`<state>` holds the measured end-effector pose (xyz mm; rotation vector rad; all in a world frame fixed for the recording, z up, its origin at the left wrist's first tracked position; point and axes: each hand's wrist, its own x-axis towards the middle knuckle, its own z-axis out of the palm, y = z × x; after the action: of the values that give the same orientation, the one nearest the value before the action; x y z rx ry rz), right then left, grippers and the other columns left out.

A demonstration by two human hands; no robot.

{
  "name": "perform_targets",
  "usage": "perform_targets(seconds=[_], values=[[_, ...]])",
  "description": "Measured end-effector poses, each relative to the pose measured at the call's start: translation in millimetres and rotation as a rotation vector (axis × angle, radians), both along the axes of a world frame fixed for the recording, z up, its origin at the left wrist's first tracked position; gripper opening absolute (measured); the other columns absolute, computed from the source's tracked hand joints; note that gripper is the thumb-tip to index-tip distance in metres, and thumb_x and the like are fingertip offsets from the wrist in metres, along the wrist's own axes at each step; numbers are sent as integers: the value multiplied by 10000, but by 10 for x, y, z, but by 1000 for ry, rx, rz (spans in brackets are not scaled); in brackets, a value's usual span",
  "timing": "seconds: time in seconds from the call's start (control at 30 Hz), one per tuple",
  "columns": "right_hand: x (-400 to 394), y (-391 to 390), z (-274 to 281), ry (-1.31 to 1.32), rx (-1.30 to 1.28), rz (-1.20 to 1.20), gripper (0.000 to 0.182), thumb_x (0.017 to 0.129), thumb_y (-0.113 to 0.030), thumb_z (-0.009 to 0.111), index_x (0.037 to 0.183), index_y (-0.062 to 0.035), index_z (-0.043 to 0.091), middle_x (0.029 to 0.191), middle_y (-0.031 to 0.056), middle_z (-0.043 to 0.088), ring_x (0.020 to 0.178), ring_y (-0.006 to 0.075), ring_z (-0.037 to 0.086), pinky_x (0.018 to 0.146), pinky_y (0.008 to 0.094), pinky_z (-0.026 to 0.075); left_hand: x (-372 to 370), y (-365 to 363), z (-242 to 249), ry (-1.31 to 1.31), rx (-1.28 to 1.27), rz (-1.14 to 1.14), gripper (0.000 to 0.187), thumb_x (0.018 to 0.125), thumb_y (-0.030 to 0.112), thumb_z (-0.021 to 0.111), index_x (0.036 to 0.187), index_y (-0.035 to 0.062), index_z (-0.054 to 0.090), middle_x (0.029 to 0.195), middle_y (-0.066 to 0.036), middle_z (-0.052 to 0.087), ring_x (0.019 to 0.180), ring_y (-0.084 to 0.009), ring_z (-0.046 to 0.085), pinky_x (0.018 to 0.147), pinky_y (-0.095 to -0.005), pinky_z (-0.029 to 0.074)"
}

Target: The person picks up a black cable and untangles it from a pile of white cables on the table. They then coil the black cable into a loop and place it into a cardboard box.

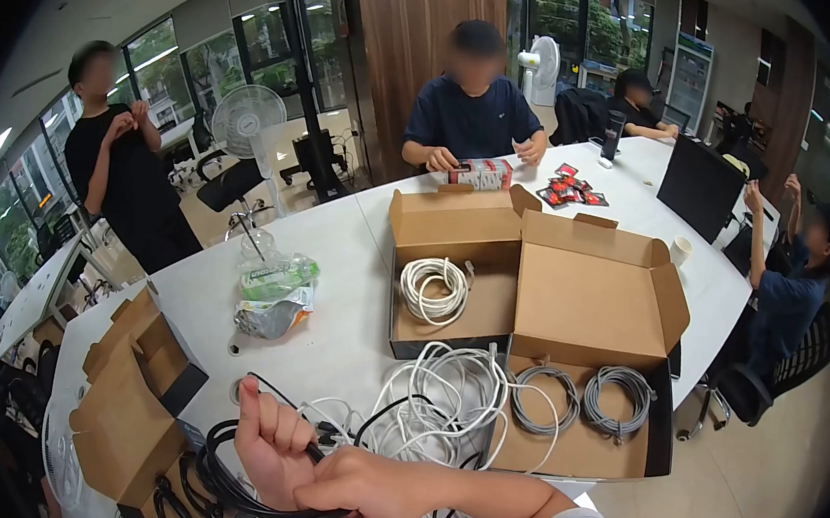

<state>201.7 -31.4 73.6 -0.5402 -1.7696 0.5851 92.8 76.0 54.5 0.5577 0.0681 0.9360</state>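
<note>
A looped black cable (219,464) is wrapped around my left hand (272,444), whose fingers are curled. Across its wrist lies my right hand (365,491), with its fingers closed on the same black cable. Just beyond both hands, a tangled pile of white cables (442,400) with some black ones lies on the white table (346,253). One open box (453,336) holds a coiled white cable (434,290). Two coiled grey cables (618,403) lie in the open box on the right (571,455). At lower left, another open box (128,441) contains black cables (179,500).
Plastic packaging (276,291) lies left of the boxes. Beyond them are red packets (569,189), a monitor (700,190), a cup (680,251) and a tumbler (612,135). One person (472,116) handles a package across the table; others are at left and right.
</note>
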Motion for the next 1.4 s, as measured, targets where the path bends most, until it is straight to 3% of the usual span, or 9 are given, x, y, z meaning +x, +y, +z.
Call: perform_targets(seconds=[0.17, 0.63, 0.93, 0.97, 1.17, 1.37, 1.4], values=[[-30, -27, -14, -19, -31, -62, 255, 894, -186, 611, 774, -9, 471, 511, 98, 445, 456, 301, 475, 454, 357, 362, 84, 1, -83, 89, -100, -92, 188, 1020, 250, 400, 1043, 138, 549, 543, 61, 221, 428, -52, 159, 382, -219, 172], [-78, -46, 25, -55, 72, -214, 243, 882, -182, 623, 761, -11, 500, 518, 117, 463, 474, 314, 503, 457, 369, 399, 174, -88, 8, 39, -315, -140, 206, 1033, 242, 356, 1015, 130, 529, 560, 50, 239, 453, -61, 201, 408, -206, 234], [-140, 20, -64, -148, 139, -230, 155, 830, -123, 657, 840, -20, 541, 537, 96, 488, 462, 293, 507, 449, 374, 387, 172, -57, -37, 25, -267, -175, 225, 1031, 247, 352, 1015, 111, 531, 577, 48, 249, 487, -57, 264, 459, -213, 321], [-156, 35, -81, -141, 131, -227, 175, 806, -142, 688, 786, -37, 549, 524, 81, 481, 458, 268, 515, 437, 365, 397, 161, -79, -51, 46, -243, -193, 208, 1026, 245, 370, 1021, 114, 532, 571, 49, 251, 484, -61, 257, 469, -209, 302], [-147, 20, -21, -288, 110, -220, 203, 750, -132, 689, 866, -30, 558, 526, 73, 513, 460, 270, 539, 431, 352, 422, 139, -100, -13, -32, -287, -188, 154, 1017, 209, 393, 1025, 126, 523, 590, 48, 277, 515, -63, 277, 507, -213, 297], [-175, 18, -41, -319, 107, -225, 214, 736, -120, 691, 882, -31, 561, 534, 74, 521, 473, 273, 546, 433, 360, 423, 139, -104, 3, -15, -281, -161, 172, 1023, 204, 376, 1026, 115, 523, 587, 49, 274, 502, -59, 268, 496, -205, 304], [-185, 29, -40, -294, 117, -221, 196, 743, -133, 704, 831, -41, 555, 521, 63, 498, 458, 256, 530, 427, 352, 408, 147, -114, 29, -17, -291, -157, 180, 1025, 204, 372, 1019, 109, 526, 584, 49, 272, 496, -57, 264, 488, -200, 303]])
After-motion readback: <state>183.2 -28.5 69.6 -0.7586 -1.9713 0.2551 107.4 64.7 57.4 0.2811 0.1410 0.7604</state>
